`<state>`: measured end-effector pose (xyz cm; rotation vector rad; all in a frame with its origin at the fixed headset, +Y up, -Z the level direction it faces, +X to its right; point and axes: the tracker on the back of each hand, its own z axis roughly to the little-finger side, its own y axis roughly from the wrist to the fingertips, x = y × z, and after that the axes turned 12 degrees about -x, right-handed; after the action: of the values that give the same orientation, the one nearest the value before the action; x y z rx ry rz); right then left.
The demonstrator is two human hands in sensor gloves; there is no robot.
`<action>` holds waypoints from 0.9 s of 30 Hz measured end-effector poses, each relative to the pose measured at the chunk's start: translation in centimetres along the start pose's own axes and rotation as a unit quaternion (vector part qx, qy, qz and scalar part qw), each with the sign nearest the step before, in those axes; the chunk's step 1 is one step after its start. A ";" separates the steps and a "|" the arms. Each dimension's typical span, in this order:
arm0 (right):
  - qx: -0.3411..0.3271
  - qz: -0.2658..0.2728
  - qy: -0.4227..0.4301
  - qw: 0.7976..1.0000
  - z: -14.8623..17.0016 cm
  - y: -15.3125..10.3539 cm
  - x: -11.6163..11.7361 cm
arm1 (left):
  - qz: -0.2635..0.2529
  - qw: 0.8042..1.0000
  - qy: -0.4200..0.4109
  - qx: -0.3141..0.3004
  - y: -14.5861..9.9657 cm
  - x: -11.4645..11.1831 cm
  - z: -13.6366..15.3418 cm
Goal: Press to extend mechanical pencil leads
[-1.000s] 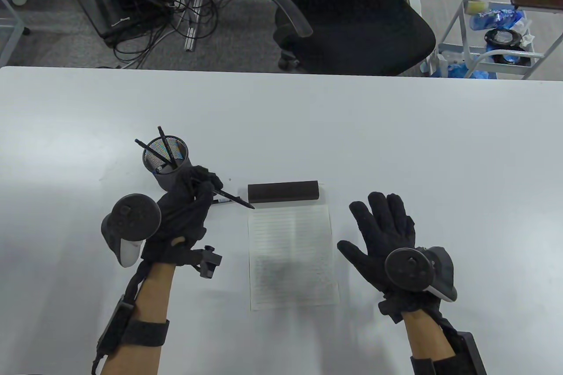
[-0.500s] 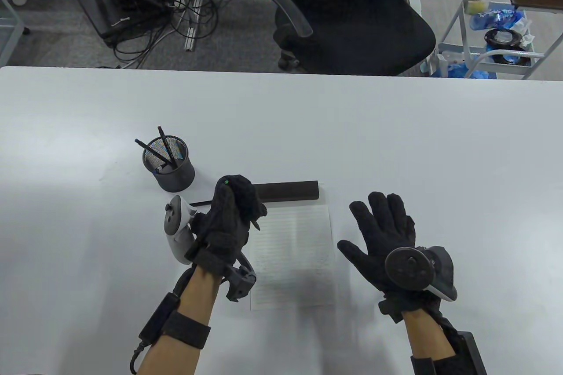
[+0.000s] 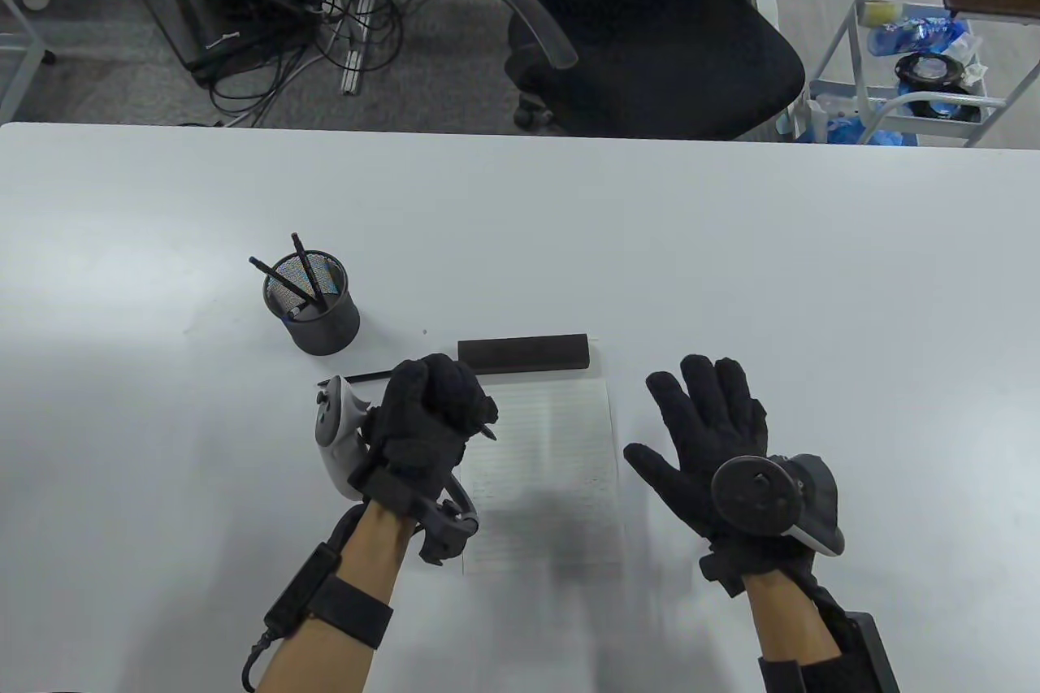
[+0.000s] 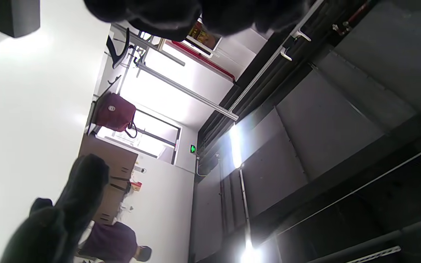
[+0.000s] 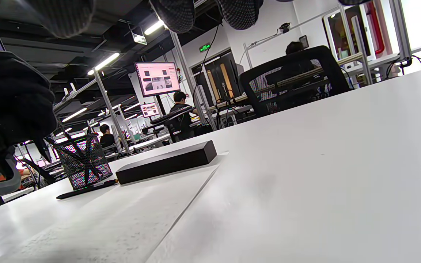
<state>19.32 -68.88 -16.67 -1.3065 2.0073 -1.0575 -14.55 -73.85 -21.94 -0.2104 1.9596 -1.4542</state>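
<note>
— Two pencils [image 3: 302, 280] are being kept upright in the mesh pen cup [image 3: 313, 313]; where is the mechanical pencil being worked on?

— It is being gripped in the left hand [image 3: 429, 417], fingers curled together into a fist around it. Only its tip [image 3: 488, 430] is being shown, poking out over the top left corner of the lined paper [image 3: 540, 474].

— And the right hand [image 3: 715, 433]?

— It is being held flat beside the paper's right edge, fingers spread apart, nothing being gripped. Whether the table [image 3: 731, 254] is being touched cannot be told.

— What else is being seen near the sheet?

— A dark rectangular block [image 3: 523, 353] is lying just beyond the paper's far edge, and another pencil [image 3: 367, 377] is lying flat on the table between the cup and the left hand. From the right wrist view, that pencil [image 5: 86, 190] is being seen just in front of the cup [image 5: 83, 160], beside the block [image 5: 166, 162].
</note>
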 end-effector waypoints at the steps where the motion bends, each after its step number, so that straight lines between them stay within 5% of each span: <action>1: 0.000 -0.001 0.001 1.000 0.0 0.0 0.0 | 0.005 1.000 0.003 0.001 0.0 0.1 0.1; 27: -0.002 0.000 0.000 1.000 -0.1 0.0 0.1 | -0.011 1.000 0.022 0.018 -0.8 0.0 1.0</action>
<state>19.22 -68.92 -16.65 -1.3092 2.0113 -1.0546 -14.11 -74.94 -21.37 -0.1855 1.9699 -1.5194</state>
